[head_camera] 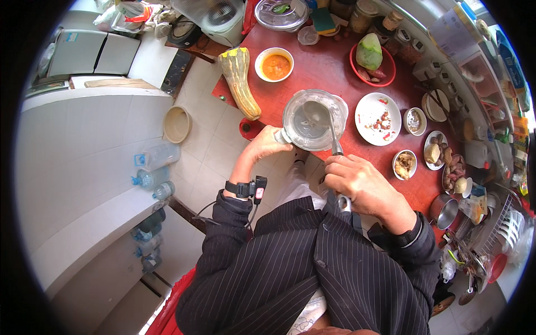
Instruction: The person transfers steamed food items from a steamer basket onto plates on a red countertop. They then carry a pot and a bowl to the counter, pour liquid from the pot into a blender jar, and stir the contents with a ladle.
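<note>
My left hand [268,144] grips the handle of a clear jug [312,140], which is at the near edge of the red table [322,77]. Greyish, see-through liquid seems to be inside the jug. In my right hand [358,180] is the dark handle of a metal ladle [333,136], whose bowl end reaches into the jug. Beyond the jug stands a white bowl of orange soup or puree [275,67]. A long striped squash [239,86] lies to the left, and a white plate with red and brown scraps [378,119] sits to the right.
A red basin [392,71] holds a green-white vegetable and reddish tubers. Small bowls, a plate of tubers [435,153] and a steel pot [444,211] line the right side. Jars stand along the back. On the left are a beige bucket [177,124] and plastic bottles [157,157].
</note>
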Motion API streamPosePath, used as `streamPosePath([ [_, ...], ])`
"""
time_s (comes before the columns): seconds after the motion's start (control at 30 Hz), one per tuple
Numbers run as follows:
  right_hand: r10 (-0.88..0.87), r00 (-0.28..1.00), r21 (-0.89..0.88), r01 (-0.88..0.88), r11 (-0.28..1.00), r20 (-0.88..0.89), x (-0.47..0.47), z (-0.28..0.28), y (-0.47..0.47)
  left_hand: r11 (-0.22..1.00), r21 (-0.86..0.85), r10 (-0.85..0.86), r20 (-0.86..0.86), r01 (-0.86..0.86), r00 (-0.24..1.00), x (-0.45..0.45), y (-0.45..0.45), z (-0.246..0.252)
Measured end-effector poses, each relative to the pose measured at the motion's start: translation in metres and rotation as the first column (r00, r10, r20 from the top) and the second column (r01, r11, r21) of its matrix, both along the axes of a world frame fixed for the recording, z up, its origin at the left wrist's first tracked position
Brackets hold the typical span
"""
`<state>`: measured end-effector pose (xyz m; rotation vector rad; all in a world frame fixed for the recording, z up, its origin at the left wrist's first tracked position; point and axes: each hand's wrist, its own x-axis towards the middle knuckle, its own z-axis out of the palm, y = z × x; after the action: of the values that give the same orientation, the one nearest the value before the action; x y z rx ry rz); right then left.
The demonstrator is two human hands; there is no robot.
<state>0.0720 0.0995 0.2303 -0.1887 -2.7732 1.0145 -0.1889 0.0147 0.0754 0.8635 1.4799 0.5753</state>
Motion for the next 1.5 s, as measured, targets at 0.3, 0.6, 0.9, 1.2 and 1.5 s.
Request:
streamPosePath([
  [0.3,-0.240,0.958,-0.391,0.164,0.906,-0.155,0.020,0.031,0.017,0.999,-0.034,0.017,-0.011,-0.017,1.000,0.002,-0.004,-0.004],
  [0.6,-0.258,0.957,-0.442,0.174,0.880,-0.137,0.017,0.025,0.029,0.999,0.003,0.043,0.020,-0.043,0.999,0.001,-0.006,-0.014],
  [0.9,-0.271,0.959,-0.306,0.235,0.923,-0.081,0.012,0.003,0.008,0.983,0.070,0.159,0.109,-0.167,0.981,0.017,-0.019,-0.026],
  [1.2,-0.154,0.988,-0.152,0.152,0.977,-0.002,-0.006,-0.001,0.000,0.889,0.135,0.406,0.214,-0.439,0.888,0.063,-0.022,-0.024],
  [1.5,-0.623,0.782,-0.421,0.560,0.714,-0.015,-0.020,-0.009,0.014,0.908,0.104,0.382,0.195,-0.406,0.903,0.063,-0.018,-0.024],
])
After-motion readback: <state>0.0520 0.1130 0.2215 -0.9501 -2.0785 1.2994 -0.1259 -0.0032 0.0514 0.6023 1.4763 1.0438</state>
